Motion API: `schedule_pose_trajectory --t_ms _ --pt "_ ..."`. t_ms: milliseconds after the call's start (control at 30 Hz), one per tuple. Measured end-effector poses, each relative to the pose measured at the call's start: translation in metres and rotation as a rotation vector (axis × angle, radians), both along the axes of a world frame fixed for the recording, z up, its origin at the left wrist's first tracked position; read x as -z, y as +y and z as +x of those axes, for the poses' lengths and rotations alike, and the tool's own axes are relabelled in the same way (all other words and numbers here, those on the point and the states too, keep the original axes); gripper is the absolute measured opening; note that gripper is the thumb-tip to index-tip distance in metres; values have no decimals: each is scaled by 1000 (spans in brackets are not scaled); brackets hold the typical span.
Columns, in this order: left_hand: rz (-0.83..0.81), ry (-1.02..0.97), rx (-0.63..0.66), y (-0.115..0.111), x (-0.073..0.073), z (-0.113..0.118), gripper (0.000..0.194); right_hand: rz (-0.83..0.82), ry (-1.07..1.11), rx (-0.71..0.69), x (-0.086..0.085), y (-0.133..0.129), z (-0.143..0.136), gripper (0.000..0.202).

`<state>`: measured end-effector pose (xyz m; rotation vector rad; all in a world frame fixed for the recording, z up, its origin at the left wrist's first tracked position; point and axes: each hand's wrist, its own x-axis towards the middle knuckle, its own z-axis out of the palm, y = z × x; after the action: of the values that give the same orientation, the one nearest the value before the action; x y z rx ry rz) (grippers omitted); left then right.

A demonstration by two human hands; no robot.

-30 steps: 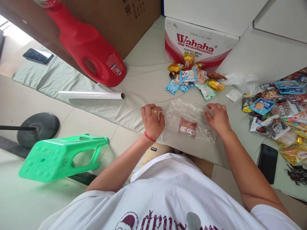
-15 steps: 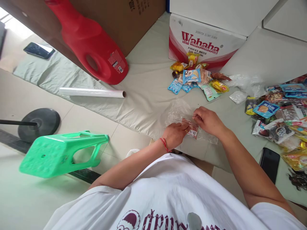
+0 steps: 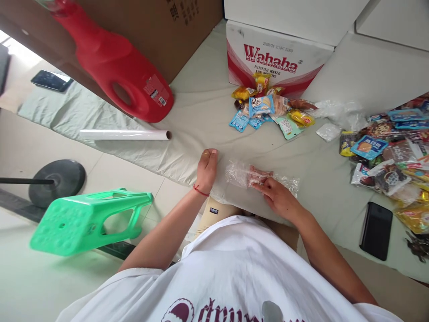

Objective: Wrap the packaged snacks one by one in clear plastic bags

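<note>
A reddish-brown snack packet (image 3: 259,173) lies near the table's front edge, with crumpled clear plastic film (image 3: 236,173) around it, spreading out to both sides. My right hand (image 3: 279,197) reaches over its near side, fingers bent down onto the packet and gripping its lower edge. To the left of the film, my left hand (image 3: 207,169) is closed, its fingers curled in near the cloth's edge. Whatever it may hold is hidden. A red string bracelet circles my left wrist.
Several wrapped snacks (image 3: 261,106) are piled before a Wahaha carton (image 3: 278,56). A larger snack heap (image 3: 390,165) and a black phone (image 3: 376,230) lie at right. On the left are a red jug (image 3: 124,71), a white roll (image 3: 125,134) and a green stool (image 3: 87,219).
My left hand has come off the packet and moved left. My right hand has shifted down and slightly left onto the packet. The film's upper part now lies lower, closer around the packet.
</note>
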<state>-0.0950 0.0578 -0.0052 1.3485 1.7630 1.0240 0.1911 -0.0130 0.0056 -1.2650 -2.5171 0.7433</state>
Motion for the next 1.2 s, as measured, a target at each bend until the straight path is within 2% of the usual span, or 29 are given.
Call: schedule_pose_trajectory --t_ms 67,133,233,267,367,400,467,533,600,733,767,800,867,933,967,1033,1100,1200 --pt "-38 31 48 8 -6 7 49 7 18 11 1 -2 -1 51" --pt "-103 95 152 10 -15 18 57 3 24 20 0 -4 -2 51" --pt "-236 306 296 8 -32 32 81 -34 22 34 -2 -4 -4 52" --pt "-287 376 352 6 -37 34 76 -49 18 40 -3 -4 -4 52" --pt "-379 413 475 1 -49 37 27 -77 -5 54 -5 -3 -4 53" --pt "-378 358 478 -1 -51 39 18 -81 -11 56 -5 -2 -4 53" --pt "-354 192 455 -8 -54 47 16 -90 -16 55 -5 -2 -6 52" --pt "-330 31 487 -17 -54 63 16 -92 -3 59 -4 -2 -8 47" --pt "-265 -25 591 -28 -50 81 20 -87 31 77 -5 -4 -9 40" --pt "-35 108 741 -46 -36 102 31 -175 226 83 -17 -7 4 33" --pt "-2 156 759 -49 -33 104 34 -199 289 126 -20 -7 12 32" --pt "14 213 773 -52 -30 104 37 -194 331 217 -23 -6 21 32" --pt "0 355 801 -56 -26 105 45 -86 299 489 -25 -2 40 34" --pt "-38 504 820 -57 -24 107 50 53 131 706 -19 3 55 40" --pt "-48 567 825 -58 -24 109 50 84 39 739 -14 4 61 44" --pt "-39 655 830 -58 -25 111 48 63 -76 712 -4 4 68 46" --pt "-1 702 834 -59 -27 112 46 16 -70 666 0 0 70 37" --pt "52 745 850 -60 -28 110 44 -85 53 706 -11 -8 68 30"
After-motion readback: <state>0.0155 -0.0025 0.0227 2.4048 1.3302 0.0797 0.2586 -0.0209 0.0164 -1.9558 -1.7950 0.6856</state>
